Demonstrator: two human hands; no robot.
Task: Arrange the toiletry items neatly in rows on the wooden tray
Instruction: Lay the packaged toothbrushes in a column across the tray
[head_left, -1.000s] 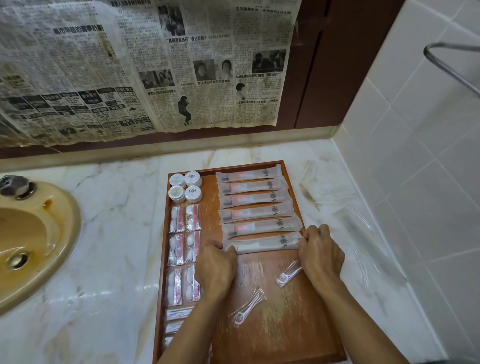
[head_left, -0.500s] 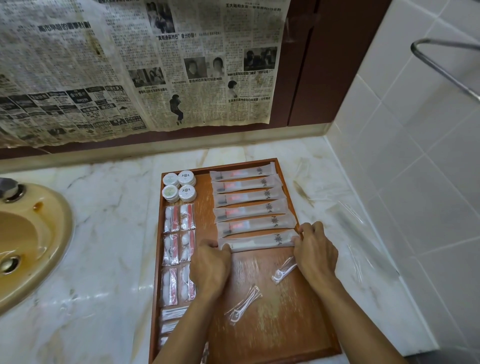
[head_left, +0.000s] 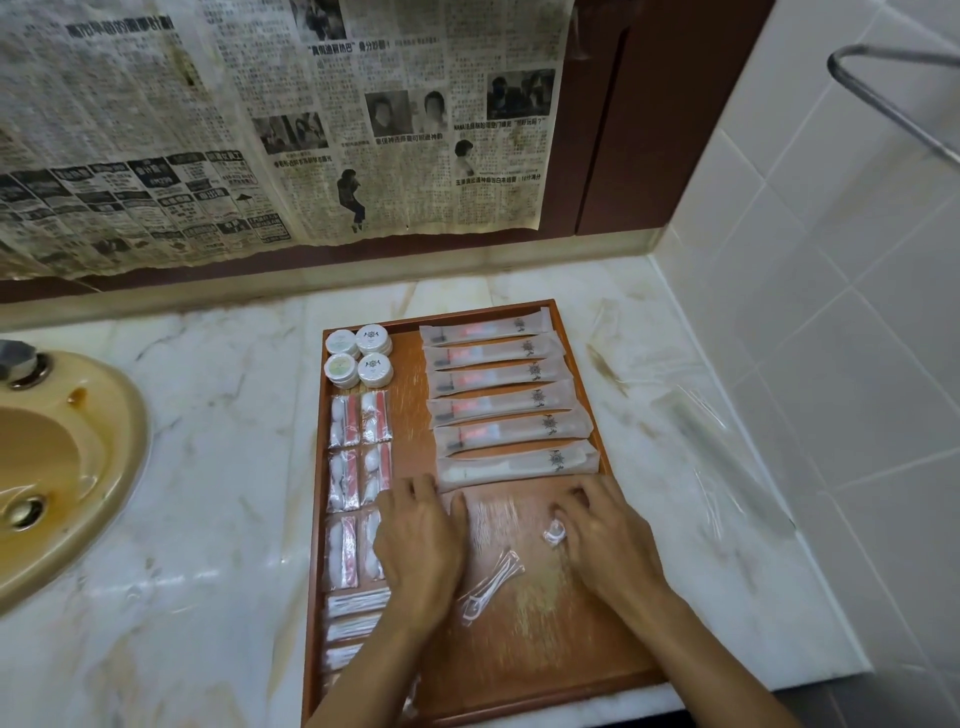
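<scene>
The brown wooden tray (head_left: 587, 670) on the marble counter holds six long frosted toothbrush sachets (head_left: 504, 400) in one row, four round white soap tins (head_left: 358, 356), and six red-and-white cotton packets (head_left: 358, 467) in pairs. The left hand (head_left: 421, 540) rests flat with fingers loosely spread. The right hand (head_left: 602, 530) seems to pinch a small clear floss-pick wrapper (head_left: 555, 534), though blur hides it; another such wrapper (head_left: 488, 577) lies between the hands.

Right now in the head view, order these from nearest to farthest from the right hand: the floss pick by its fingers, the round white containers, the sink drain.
1. Floss pick, beside the right hand, near tray middle.
2. Round white containers, tray's far left corner.
3. Sink drain, far left, off the tray.
</scene>
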